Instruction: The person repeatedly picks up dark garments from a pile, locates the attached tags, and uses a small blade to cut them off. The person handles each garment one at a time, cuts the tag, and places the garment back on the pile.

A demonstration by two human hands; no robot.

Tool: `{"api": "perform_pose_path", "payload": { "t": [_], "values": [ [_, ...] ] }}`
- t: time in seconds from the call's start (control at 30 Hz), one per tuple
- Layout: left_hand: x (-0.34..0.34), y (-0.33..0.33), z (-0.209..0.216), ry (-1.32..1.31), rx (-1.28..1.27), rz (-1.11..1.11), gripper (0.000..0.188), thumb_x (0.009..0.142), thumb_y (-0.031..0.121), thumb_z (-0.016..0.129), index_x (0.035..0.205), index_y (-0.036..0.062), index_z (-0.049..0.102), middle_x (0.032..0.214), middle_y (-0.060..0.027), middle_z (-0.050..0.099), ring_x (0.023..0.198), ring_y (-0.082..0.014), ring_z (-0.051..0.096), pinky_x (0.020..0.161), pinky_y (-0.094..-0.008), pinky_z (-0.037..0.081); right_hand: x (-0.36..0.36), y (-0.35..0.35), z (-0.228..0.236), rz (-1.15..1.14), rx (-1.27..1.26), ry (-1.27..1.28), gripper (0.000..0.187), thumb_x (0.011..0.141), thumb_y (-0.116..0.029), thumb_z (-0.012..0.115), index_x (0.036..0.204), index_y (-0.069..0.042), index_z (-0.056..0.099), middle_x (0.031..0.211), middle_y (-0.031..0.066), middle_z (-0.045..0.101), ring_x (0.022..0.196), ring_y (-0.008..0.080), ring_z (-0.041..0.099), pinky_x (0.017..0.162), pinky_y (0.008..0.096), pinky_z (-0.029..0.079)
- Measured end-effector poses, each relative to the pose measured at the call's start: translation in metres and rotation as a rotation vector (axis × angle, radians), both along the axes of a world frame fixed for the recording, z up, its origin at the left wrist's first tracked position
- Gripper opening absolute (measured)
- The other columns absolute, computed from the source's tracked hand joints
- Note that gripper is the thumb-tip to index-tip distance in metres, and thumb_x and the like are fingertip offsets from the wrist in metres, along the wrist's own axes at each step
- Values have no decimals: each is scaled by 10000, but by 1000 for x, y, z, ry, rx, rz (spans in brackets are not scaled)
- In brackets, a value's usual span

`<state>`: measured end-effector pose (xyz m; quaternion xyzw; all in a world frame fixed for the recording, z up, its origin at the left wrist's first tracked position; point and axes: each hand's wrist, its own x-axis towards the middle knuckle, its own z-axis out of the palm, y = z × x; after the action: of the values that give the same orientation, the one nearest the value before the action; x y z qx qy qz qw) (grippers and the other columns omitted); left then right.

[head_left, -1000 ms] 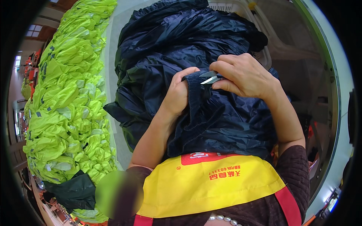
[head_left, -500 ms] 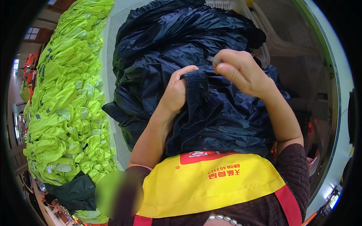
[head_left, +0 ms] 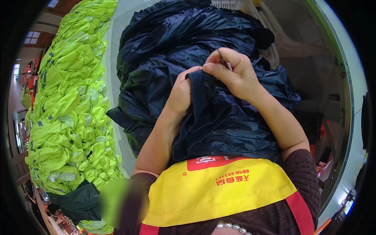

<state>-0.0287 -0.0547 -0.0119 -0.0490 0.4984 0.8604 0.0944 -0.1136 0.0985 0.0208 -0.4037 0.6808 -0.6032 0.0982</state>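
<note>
My left hand [head_left: 181,91] is closed round the gathered elastic waistband [head_left: 197,88] of a dark navy garment, whose stitched edge hangs down toward my lap. Close beside it, my right hand [head_left: 235,72] is bent inward, with thumb and forefinger at the top edge of the waistband. A small slim tool [head_left: 226,62], dark with a pale part, shows between the right fingers; its exact kind is too small to make out. Beneath both hands lies a big heap of shiny dark navy garments [head_left: 164,58].
On the left stands a long pile of neon yellow garments [head_left: 72,105], with a dark green cloth [head_left: 76,201] at its near end. A pale table strip [head_left: 113,51] runs between the heaps. A translucent plastic crate [head_left: 270,23] sits at the far right. My yellow apron [head_left: 219,192] borders the near side.
My right hand has moved left and slightly up, from a little apart to right beside my left hand at the waistband. The left hand keeps its hold, nearly still.
</note>
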Motion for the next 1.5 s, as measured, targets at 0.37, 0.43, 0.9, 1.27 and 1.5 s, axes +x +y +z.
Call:
{"api": "perform_pose_path", "payload": {
  "t": [0.37,0.43,0.9,1.27,1.5],
  "values": [
    [8,21,23,126,-74,269,164,889,120,451,880,28,586,767,-10,591,660,-72,538,619,-205,443,15,26,29,213,173,483,148,678,-57,673,784,-51,568,672,61,533,569,206,557,502,279,437],
    [10,21,19,81,-41,312,166,895,116,448,877,20,583,763,-12,592,655,-70,537,613,-206,443,10,38,37,394,205,468,196,693,-112,712,837,-56,591,695,50,541,564,203,556,494,278,435],
    [7,7,0,106,-106,129,347,900,257,435,1073,-23,543,886,-116,632,746,-166,630,690,-267,518,-19,29,23,163,398,756,285,909,-347,504,982,-74,544,777,60,555,643,193,562,531,276,440],
    [5,8,3,140,-122,95,270,880,235,465,973,5,572,837,-70,621,736,-125,605,686,-220,483,-18,24,20,198,394,854,264,919,-362,480,940,-103,527,778,49,552,682,175,581,535,267,452],
    [3,6,1,123,-110,58,246,890,196,469,994,-2,571,841,-66,620,736,-119,601,689,-227,490,-18,20,12,145,290,879,253,933,-328,483,887,-85,536,723,32,519,624,147,554,510,248,432]
  ]
}}
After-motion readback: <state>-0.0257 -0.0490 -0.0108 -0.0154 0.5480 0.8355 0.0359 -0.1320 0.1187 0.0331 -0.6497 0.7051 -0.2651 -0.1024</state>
